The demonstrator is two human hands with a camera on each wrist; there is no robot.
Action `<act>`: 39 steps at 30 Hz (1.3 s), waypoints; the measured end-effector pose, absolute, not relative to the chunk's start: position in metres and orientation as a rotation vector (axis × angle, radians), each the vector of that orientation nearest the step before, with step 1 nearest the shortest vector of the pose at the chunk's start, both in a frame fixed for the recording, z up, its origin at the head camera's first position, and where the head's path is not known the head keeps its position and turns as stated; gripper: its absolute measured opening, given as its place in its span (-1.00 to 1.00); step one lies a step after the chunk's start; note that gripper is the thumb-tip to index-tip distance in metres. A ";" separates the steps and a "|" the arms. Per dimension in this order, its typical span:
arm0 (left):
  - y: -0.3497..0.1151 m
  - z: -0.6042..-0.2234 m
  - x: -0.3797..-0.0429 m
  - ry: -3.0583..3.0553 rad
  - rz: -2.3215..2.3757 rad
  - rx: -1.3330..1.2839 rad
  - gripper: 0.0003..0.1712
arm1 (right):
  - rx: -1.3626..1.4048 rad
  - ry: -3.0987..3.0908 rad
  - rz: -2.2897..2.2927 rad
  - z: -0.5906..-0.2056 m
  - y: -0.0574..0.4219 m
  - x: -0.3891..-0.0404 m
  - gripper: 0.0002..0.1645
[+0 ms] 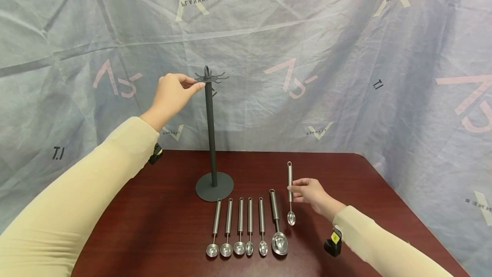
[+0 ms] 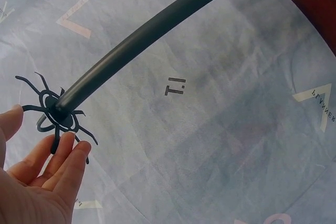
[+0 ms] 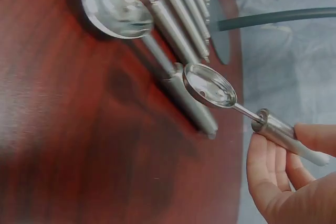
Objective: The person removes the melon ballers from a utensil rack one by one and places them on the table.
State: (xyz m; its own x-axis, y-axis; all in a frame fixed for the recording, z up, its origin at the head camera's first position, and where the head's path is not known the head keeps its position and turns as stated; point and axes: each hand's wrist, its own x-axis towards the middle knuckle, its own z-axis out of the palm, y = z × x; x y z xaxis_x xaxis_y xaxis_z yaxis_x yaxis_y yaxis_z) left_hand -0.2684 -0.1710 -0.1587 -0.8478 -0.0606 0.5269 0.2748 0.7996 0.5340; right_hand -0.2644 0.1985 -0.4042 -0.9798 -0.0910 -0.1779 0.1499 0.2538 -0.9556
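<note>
My left hand (image 1: 171, 96) pinches the hooked ring at the top of a dark grey hook stand (image 1: 211, 136); in the left wrist view its thumb and fingers touch separate hooks. In my right hand (image 1: 313, 194), thumb and fingers grip the handle of a steel measuring spoon (image 1: 291, 217), held upright above the table with its bowl down. That spoon (image 3: 210, 85) fills the middle of the right wrist view. Left of it on the table lie a larger spoon (image 1: 279, 243) and a row of several smaller measuring spoons (image 1: 239, 248), handles pointing away from me.
The dark red wooden table (image 1: 161, 225) carries everything, with the stand's round base (image 1: 203, 192) behind the row of spoons. A grey printed cloth (image 1: 246, 110) hangs behind the table's far edge.
</note>
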 end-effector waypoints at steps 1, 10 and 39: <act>-0.171 -0.159 -0.268 -2.455 -0.842 -0.158 -0.46 | 0.049 2.315 -1.800 -0.408 0.199 -0.263 -0.59; -0.171 -0.159 -0.270 -2.445 -0.852 -0.160 -0.47 | 0.073 2.248 -1.758 -0.435 0.206 -0.256 -0.64; -0.170 -0.158 -0.268 -2.457 -0.864 -0.141 -0.46 | 0.086 2.368 -1.482 -0.461 0.204 -0.246 -0.81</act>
